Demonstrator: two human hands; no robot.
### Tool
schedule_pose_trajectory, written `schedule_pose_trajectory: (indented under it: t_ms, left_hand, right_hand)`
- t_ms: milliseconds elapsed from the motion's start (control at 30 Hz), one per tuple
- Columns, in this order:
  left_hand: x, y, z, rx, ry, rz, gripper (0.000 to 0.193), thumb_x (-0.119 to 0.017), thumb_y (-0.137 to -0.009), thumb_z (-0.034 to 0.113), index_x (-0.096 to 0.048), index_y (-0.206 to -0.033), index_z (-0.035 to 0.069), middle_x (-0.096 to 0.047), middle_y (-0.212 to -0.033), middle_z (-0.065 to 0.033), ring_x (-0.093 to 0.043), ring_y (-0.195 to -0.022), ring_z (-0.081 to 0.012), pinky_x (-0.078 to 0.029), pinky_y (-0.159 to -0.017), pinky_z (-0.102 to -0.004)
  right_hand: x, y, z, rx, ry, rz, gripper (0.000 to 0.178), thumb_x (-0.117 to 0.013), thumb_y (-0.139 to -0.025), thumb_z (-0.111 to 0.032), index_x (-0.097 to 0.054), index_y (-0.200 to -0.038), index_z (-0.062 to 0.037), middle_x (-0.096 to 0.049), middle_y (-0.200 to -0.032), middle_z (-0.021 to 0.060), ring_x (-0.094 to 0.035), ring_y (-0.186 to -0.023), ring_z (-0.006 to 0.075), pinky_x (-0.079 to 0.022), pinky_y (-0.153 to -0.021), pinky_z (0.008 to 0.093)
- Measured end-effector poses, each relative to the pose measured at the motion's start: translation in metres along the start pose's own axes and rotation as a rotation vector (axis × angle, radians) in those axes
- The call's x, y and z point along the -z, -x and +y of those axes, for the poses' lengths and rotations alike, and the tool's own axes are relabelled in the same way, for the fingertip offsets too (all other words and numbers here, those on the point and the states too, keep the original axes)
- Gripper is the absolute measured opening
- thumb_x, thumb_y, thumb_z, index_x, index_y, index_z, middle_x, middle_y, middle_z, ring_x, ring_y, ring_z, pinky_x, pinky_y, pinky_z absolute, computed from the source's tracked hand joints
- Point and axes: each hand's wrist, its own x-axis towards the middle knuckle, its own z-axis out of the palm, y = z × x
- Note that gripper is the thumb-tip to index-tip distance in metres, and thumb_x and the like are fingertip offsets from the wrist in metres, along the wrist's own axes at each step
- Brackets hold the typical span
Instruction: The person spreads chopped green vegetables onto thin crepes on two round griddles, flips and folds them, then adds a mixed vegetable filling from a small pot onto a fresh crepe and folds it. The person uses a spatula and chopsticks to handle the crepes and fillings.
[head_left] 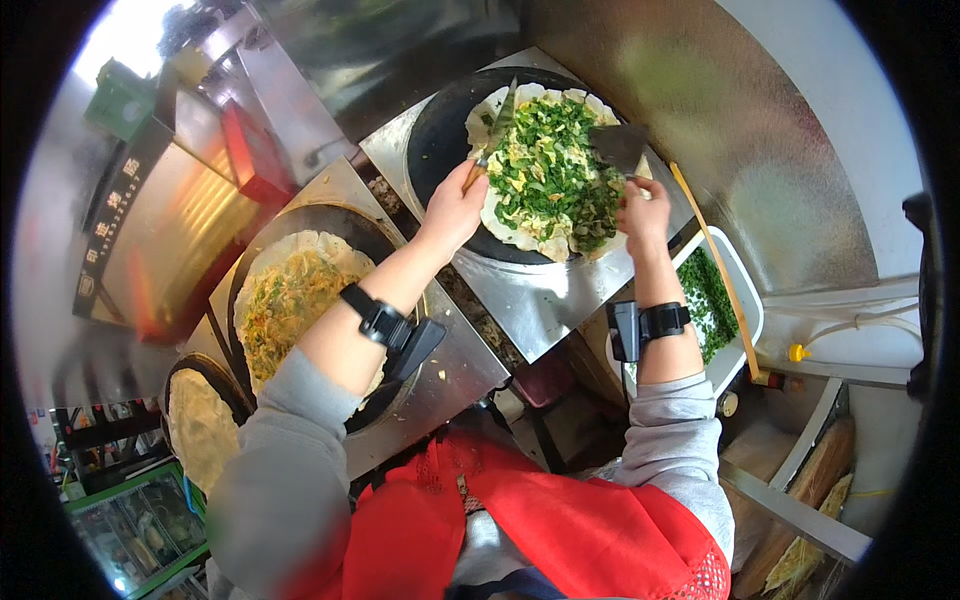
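On the far round griddle (pixel 430 140) lies a thin pale flatbread (pixel 513 232), heaped with chopped greens and yellow egg-like bits (pixel 545 150). My left hand (pixel 455 212) is closed around the handle of a wooden-handled metal blade (pixel 501 122), which slants over the flatbread's left side. My right hand (pixel 645 212) grips a scraper (pixel 618 146) with a wide dark blade, at the filling's right edge. Whether either blade presses on the food I cannot tell. Below my left forearm, a second griddle (pixel 345 215) bears another flatbread with a yellow-orange and green filling (pixel 290 300), partly hidden by that arm.
A white tub (pixel 757 300) of chopped greens (pixel 708 310) stands right, a long wooden stick (pixel 715 255) across it. At the left a third round pan holds a pale flatbread (pixel 198 425). A metal wall (pixel 690 90) rises behind the far griddle. A red box (pixel 255 155) stands upper left.
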Motion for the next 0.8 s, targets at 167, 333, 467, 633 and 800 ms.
schedule_pose_trajectory:
  t_ms: [167, 333, 467, 633, 800]
  left_hand:
    - [-0.012, -0.035, 0.009, -0.048, -0.138, -0.121, 0.044, -0.052, -0.095, 0.023, -0.047, -0.131, -0.001, -0.064, -0.102, -0.0141, -0.061, -0.089, -0.0206, -0.046, -0.079, -0.0302]
    - [-0.005, 0.005, 0.01, 0.134, 0.015, -0.273, 0.04, -0.05, -0.097, 0.022, -0.046, -0.134, 0.006, -0.05, -0.073, 0.0003, -0.046, -0.056, -0.0077, -0.037, -0.051, -0.022]
    - [0.017, 0.036, 0.009, 0.178, 0.019, -0.284, 0.04, -0.049, -0.098, 0.021, -0.045, -0.136, 0.007, -0.046, -0.072, 0.0022, -0.04, -0.055, -0.0057, -0.034, -0.048, -0.0209]
    - [0.025, 0.066, 0.001, 0.225, -0.004, -0.401, 0.045, -0.049, -0.098, 0.018, -0.04, -0.14, 0.005, -0.049, -0.079, 0.0013, -0.042, -0.061, -0.0061, -0.038, -0.054, -0.0197]
    - [0.051, 0.081, 0.0, 0.313, 0.092, -0.337, 0.043, -0.047, -0.099, 0.017, -0.04, -0.141, 0.01, -0.047, -0.078, 0.0012, -0.039, -0.058, -0.0051, -0.034, -0.05, -0.0186]
  right_hand:
    - [0.001, 0.007, 0.007, 0.097, 0.093, -0.09, 0.025, -0.058, -0.092, -0.015, -0.053, -0.115, -0.0079, -0.055, -0.069, 0.0032, -0.041, -0.045, 0.0073, -0.028, -0.038, 0.0225]
    - [0.047, 0.044, 0.019, 0.14, 0.184, -0.199, 0.027, -0.059, -0.09, -0.012, -0.057, -0.115, -0.0022, -0.06, -0.073, 0.0045, -0.051, -0.057, 0.0086, -0.039, -0.049, 0.0229]
    - [0.077, 0.071, 0.035, 0.145, 0.183, -0.076, 0.027, -0.058, -0.091, -0.009, -0.058, -0.117, -0.0028, -0.061, -0.077, 0.0036, -0.052, -0.061, 0.0075, -0.04, -0.051, 0.0217]
    - [0.099, 0.085, 0.043, 0.17, 0.171, -0.229, 0.027, -0.055, -0.093, -0.006, -0.054, -0.119, -0.0035, -0.055, -0.073, 0.0005, -0.042, -0.052, 0.0026, -0.03, -0.043, 0.0178]
    - [0.124, 0.089, 0.037, 0.109, 0.123, -0.208, 0.027, -0.054, -0.093, -0.007, -0.053, -0.12, -0.0033, -0.055, -0.07, 0.0005, -0.038, -0.046, 0.0022, -0.026, -0.04, 0.0172]
